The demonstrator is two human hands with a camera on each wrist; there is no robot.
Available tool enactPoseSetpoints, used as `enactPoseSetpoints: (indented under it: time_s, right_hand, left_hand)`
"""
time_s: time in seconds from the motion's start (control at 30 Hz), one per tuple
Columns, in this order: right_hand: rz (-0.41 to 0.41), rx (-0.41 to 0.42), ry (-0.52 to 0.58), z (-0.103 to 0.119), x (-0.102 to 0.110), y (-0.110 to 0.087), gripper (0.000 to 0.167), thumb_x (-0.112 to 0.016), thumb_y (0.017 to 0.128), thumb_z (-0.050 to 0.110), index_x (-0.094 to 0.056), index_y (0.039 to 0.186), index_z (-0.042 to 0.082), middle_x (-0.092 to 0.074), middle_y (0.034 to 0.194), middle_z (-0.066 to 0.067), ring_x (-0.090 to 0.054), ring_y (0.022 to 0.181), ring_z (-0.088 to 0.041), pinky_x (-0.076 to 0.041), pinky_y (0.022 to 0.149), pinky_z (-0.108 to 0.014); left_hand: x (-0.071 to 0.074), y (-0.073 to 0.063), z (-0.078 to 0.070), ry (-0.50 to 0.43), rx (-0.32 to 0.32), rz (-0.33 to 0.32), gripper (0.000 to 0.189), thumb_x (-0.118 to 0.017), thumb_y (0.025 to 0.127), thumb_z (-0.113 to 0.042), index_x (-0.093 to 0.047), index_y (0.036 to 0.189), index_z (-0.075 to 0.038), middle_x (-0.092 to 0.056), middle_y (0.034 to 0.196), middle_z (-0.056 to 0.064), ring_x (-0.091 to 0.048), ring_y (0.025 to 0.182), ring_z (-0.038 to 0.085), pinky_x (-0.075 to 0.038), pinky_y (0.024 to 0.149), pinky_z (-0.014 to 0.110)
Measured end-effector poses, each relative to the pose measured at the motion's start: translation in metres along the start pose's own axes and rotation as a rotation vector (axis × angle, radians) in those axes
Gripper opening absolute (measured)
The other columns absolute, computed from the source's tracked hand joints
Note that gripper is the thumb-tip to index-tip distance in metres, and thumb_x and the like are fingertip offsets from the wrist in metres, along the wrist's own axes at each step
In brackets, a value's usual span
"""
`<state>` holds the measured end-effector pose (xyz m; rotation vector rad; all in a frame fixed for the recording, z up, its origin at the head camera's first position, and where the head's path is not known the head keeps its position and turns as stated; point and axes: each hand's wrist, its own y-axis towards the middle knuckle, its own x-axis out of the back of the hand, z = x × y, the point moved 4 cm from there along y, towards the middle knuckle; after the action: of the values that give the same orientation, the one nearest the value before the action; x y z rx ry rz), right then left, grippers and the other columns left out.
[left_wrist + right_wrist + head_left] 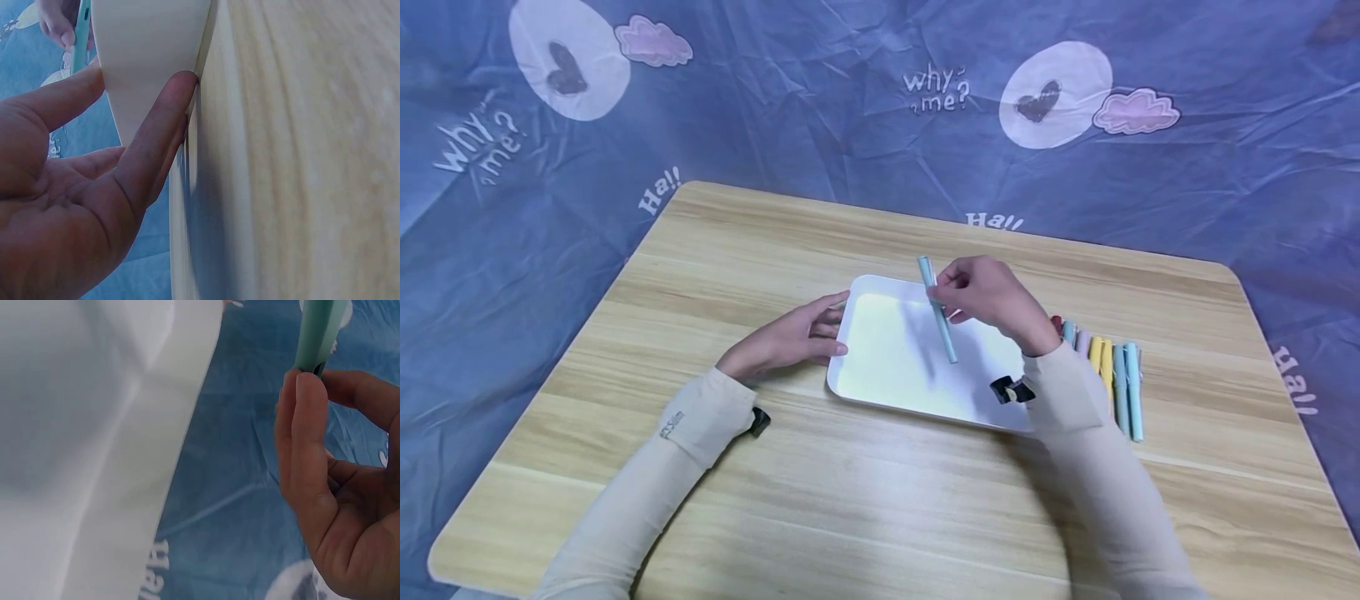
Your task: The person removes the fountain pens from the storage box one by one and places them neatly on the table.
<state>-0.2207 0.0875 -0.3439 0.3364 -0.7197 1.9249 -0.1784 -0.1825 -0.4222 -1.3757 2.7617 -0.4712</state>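
Observation:
Above a white rectangular tray [880, 367], my right hand [988, 296] pinches a light teal pen [945, 329] between thumb and fingers. The pen slants, its lower end hanging over the tray's floor. In the right wrist view the fingertips [309, 384] meet on the pen [319, 337], beyond the tray's pale wall [156, 425]. My left hand [793, 337] is at the tray's left end, fingers extended against it. Seen from the left wrist, one fingertip [181, 81] lies on the outer wall [150, 44] low by the table, and another finger reaches the rim.
Right of the tray lies a row of several pens [1133, 392] in teal, yellow, lilac and red, partly hidden by my right sleeve [1067, 392]. The wood-grain table [850, 500] ends at the back against a blue printed cloth [820, 108].

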Motion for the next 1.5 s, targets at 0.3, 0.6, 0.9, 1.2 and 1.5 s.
enactPoseSetpoints:
  time_s: [0.3, 0.6, 0.9, 1.2, 1.5]
  right_hand:
    - [-0.080, -0.018, 0.047, -0.019, 0.039, -0.033, 0.035, -0.067, 0.103, 0.023, -0.064, 0.124, -0.005, -0.072, 0.115, -0.019, -0.070, 0.093, -0.021, -0.062, 0.083, -0.034]
    - [-0.138, -0.047, 0.047, -0.065, 0.067, -0.062, 0.045, -0.065, 0.105, 0.030, -0.057, 0.128, -0.007, -0.068, 0.110, -0.016, -0.070, 0.089, -0.017, -0.063, 0.082, -0.036]
    - [-0.202, -0.099, 0.082, -0.106, 0.100, -0.087, 0.055, -0.063, 0.105, 0.035, -0.050, 0.138, -0.007, -0.068, 0.102, 0.011, -0.067, 0.089, -0.007, -0.063, 0.079, -0.031]
    - [-0.253, -0.151, 0.103, -0.140, 0.123, -0.110, 0.051, -0.064, 0.105, 0.036, -0.049, 0.134, -0.003, -0.065, 0.100, 0.015, -0.067, 0.088, -0.004, -0.062, 0.078, -0.029]
    - [-0.237, -0.216, 0.052, -0.167, 0.132, -0.128, 0.063, -0.060, 0.107, 0.038, -0.041, 0.144, -0.009, -0.063, 0.096, 0.024, -0.070, 0.085, -0.003, -0.060, 0.076, -0.024]
  left_hand:
    - [-0.001, 0.000, 0.000, -0.006, -0.008, 0.005, 0.091, -0.069, 0.099, -0.002, -0.012, 0.168, -0.013, -0.034, 0.163, 0.022, -0.047, 0.140, 0.038, -0.058, 0.097, 0.042]
    - [0.001, -0.001, 0.000, -0.015, -0.005, 0.009, 0.091, -0.069, 0.099, -0.002, -0.011, 0.168, -0.011, -0.032, 0.163, 0.023, -0.046, 0.141, 0.040, -0.058, 0.097, 0.044]
    - [0.000, -0.001, 0.000, -0.014, -0.012, 0.013, 0.091, -0.070, 0.099, -0.002, -0.011, 0.168, -0.011, -0.033, 0.163, 0.023, -0.047, 0.140, 0.039, -0.058, 0.096, 0.043]
    - [0.000, -0.001, -0.001, -0.012, -0.009, 0.017, 0.090, -0.069, 0.100, -0.002, -0.010, 0.168, -0.011, -0.033, 0.163, 0.023, -0.047, 0.141, 0.039, -0.058, 0.096, 0.044]
    - [0.000, -0.002, -0.001, -0.011, -0.008, 0.022, 0.090, -0.068, 0.100, -0.001, -0.010, 0.168, -0.010, -0.033, 0.163, 0.023, -0.047, 0.141, 0.040, -0.058, 0.096, 0.044]
